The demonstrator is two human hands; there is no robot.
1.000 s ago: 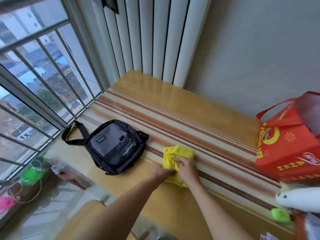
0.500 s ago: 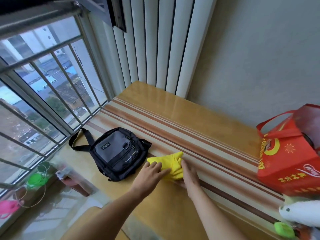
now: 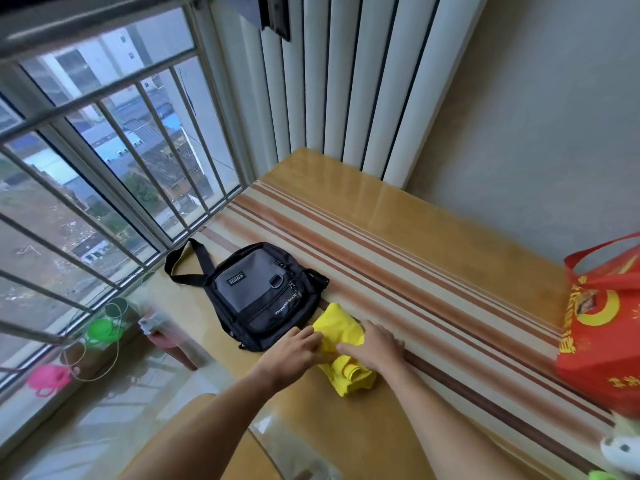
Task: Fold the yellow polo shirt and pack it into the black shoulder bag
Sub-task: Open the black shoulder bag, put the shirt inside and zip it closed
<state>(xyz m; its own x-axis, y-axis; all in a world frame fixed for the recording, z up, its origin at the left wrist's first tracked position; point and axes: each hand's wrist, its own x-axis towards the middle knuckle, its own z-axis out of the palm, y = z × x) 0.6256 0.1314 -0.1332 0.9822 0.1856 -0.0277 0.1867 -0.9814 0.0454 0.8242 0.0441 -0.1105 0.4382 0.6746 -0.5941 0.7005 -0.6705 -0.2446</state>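
Down on the desk (image 3: 433,244), the yellow polo shirt (image 3: 341,332) lies folded small, touching the black shoulder bag (image 3: 263,296) at its near corner. Both hands rest on it: the left hand (image 3: 294,351) and right hand (image 3: 375,344) press flat, fingers fairly straight, their grip holding nothing. A red gift bag (image 3: 602,327) stands at the right.

Plenty of bare striped wooden tabletop (image 3: 433,282) behind and to the right of the hands – easy passage there. On the left, the black-and-grey fabric shoulder bag (image 3: 263,292) lies flat, touching the folded yellow shirt bundle (image 3: 341,329), with its strap (image 3: 194,261) looped toward the barred window (image 3: 114,174). Far right, a red gift bag (image 3: 602,327) blocks that end – well apart from the bundle.
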